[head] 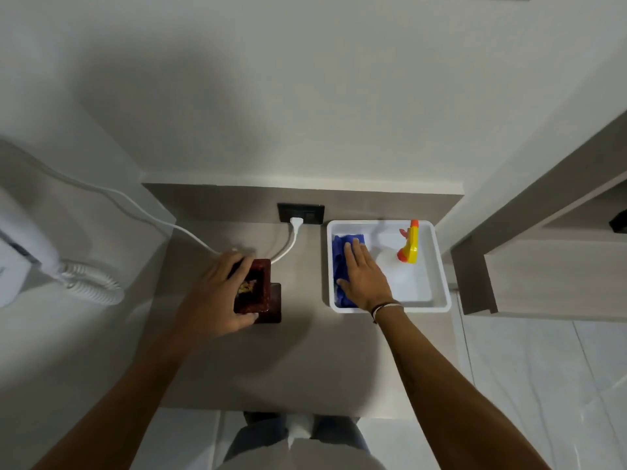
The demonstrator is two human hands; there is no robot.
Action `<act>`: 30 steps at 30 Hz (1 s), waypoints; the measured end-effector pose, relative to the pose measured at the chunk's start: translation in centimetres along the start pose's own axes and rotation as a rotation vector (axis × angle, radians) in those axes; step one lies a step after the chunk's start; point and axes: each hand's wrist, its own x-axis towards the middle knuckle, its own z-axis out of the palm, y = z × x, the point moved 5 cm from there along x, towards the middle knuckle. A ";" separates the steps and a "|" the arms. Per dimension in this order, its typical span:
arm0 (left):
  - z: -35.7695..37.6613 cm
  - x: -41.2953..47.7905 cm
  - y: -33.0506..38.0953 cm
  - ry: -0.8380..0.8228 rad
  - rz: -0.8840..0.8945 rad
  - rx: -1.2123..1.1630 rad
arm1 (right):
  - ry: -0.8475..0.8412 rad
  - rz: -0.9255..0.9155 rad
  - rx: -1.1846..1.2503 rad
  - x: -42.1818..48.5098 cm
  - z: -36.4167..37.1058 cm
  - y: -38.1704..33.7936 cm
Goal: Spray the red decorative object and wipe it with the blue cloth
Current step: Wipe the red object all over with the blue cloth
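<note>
Both forearms reach out: my left hand [217, 293] clasps the rigid, glossy red lacquered decorative box [252, 288] by its sides, my right hand [364, 276] lies flat and spread on the soft crumpled blue cloth [339, 256].

- A grey-brown counter [305, 361] carries the things; it stands in a corner between pale walls.
- On its left part stands the red decorative object [258, 290], dark red with a gold picture on its face. The left hand [217, 300] grips it.
- On its right part, at the back, lies a white tray [441, 296]; it is well apart from the red object.
- A white cable [203, 240] runs over the back of the counter to a plug [296, 222] in a black socket [301, 213].
</note>
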 end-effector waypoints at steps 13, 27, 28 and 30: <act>0.1 0.4 0.3 0.037 -0.021 -0.111 | -0.082 0.084 -0.128 2.8 4.4 -0.6; 0.2 -3.3 -5.3 0.113 -0.099 -0.620 | 0.589 0.105 0.831 -7.9 0.6 -8.5; 0.4 -3.5 -5.7 0.105 -0.113 -0.634 | 0.559 0.074 0.896 -8.6 0.9 -10.7; 0.5 -3.6 -6.3 0.099 -0.115 -0.633 | 0.447 0.010 1.007 -9.0 2.2 -15.5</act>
